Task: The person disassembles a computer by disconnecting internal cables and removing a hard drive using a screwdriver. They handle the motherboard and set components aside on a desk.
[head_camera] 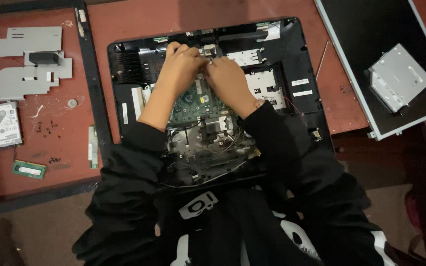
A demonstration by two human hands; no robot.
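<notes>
Hands, left (182, 66) and right (229, 81), together (fingertips pinching something small) over green circuit board (193, 103); grip unclear

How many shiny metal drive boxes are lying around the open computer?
2. One hard drive lies on the red table at far left, below the grey metal shields. One flat disc drive rests on the dark panel at upper right. Others could hide under the hands.
</notes>
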